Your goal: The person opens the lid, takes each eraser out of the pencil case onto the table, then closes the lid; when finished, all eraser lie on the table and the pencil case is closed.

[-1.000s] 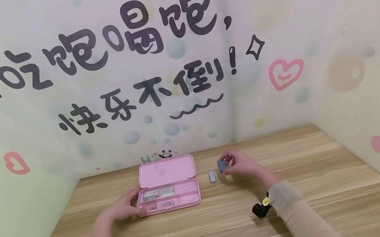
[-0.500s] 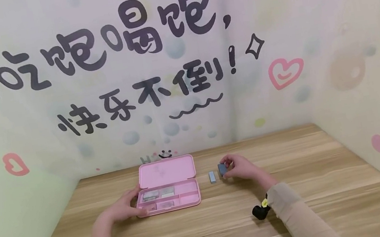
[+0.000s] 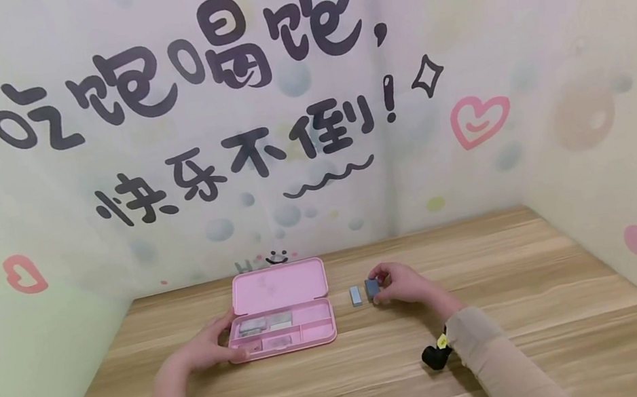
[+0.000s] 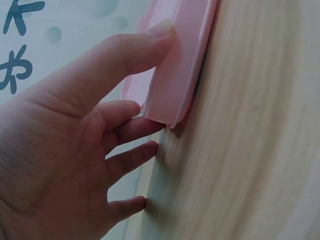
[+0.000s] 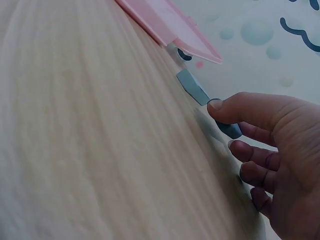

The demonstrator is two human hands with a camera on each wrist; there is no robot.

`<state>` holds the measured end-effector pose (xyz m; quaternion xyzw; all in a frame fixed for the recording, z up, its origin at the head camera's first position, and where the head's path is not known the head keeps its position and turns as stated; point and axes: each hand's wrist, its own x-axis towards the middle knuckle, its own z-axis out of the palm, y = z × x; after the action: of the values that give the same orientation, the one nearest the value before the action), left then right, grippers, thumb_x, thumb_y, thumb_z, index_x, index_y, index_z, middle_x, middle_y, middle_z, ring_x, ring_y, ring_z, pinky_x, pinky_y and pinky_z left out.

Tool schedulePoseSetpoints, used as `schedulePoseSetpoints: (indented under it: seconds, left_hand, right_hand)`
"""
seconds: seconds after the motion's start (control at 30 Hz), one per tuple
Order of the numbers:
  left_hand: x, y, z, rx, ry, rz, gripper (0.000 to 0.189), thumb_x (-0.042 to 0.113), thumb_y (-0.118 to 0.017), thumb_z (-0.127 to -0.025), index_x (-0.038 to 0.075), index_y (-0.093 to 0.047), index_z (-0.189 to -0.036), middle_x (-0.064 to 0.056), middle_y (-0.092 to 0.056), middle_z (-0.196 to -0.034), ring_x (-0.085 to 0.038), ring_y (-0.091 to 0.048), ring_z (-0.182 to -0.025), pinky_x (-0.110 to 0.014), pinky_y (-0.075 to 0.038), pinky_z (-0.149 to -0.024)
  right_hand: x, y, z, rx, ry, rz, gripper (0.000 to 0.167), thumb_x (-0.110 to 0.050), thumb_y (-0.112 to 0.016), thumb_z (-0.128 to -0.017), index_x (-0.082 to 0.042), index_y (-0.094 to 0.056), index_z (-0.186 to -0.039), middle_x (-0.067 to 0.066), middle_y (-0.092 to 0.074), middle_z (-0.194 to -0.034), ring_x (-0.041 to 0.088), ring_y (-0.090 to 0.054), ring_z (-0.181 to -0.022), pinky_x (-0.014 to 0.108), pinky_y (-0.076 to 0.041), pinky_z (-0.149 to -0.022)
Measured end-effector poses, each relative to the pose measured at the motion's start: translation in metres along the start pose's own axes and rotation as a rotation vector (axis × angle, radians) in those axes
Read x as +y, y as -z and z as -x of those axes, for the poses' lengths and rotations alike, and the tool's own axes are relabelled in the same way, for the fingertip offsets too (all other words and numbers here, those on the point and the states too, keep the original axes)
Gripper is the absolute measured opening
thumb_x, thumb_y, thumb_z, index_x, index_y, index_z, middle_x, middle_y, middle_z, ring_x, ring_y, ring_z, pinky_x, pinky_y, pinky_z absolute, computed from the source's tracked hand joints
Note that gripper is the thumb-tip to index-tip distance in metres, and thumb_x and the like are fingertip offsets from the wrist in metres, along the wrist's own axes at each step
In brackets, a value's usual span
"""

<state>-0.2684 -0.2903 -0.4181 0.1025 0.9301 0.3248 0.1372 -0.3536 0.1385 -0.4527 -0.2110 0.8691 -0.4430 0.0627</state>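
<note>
A pink pencil case lies with its lid raised, left of centre on the table. My left hand holds its left end; in the left wrist view the thumb rests on the pink wall and other fingers sit at the corner. Between right thumb and fingers, my right hand pinches a dark blue eraser, standing at or just above the tabletop. Beside it, on the left and apart from it, a light blue eraser lies on the table. The right fingers partly cover the dark one.
Several small pale blocks lie in the case's left compartments. Behind the wooden table rises a printed wall, close to the lid. A side wall borders the right edge.
The right hand has moved slightly down with the dark blue eraser, bringing it beside the light blue one. The left hand and pencil case have stayed put.
</note>
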Motion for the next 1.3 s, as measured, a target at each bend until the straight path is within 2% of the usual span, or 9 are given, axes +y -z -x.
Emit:
schedulePoseSetpoints:
  seconds: [0.6,1.07,1.3]
  left_hand:
    - [0.0039,0.0016,0.0028,-0.002,0.004,-0.002,0.106,0.039,-0.080,-0.075,0.003,-0.019,-0.154,-0.031,-0.015,-0.153,-0.053,-0.016,-0.137,-0.071,-0.021,-0.103]
    - [0.0021,0.0004,0.0008,-0.001,0.008,0.014,0.107,0.040,-0.081,-0.074,0.005,-0.019,-0.154,-0.030,-0.016,-0.153,-0.051,-0.017,-0.137,-0.070,-0.020,-0.104]
    - [0.0013,0.0000,0.0012,0.003,0.015,0.016,0.107,0.041,-0.081,-0.074,0.005,-0.020,-0.154,-0.029,-0.017,-0.153,-0.050,-0.018,-0.137,-0.070,-0.021,-0.103]
  right_hand:
    - [-0.0004,-0.0044,-0.0016,0.018,-0.041,0.042,0.043,-0.010,-0.083,-0.072,-0.004,-0.063,-0.110,0.004,-0.058,-0.096,0.018,-0.051,-0.084,0.032,-0.045,-0.073]
    - [-0.0002,-0.0037,0.0001,0.011,-0.023,0.078,0.042,-0.011,-0.083,-0.071,-0.004,-0.064,-0.108,0.003,-0.059,-0.097,0.019,-0.051,-0.089,0.037,-0.044,-0.081]
    - [0.0001,-0.0030,-0.0008,0.003,-0.015,0.073,0.043,-0.012,-0.084,-0.071,-0.003,-0.064,-0.109,0.003,-0.059,-0.097,0.019,-0.052,-0.090,0.036,-0.044,-0.081]
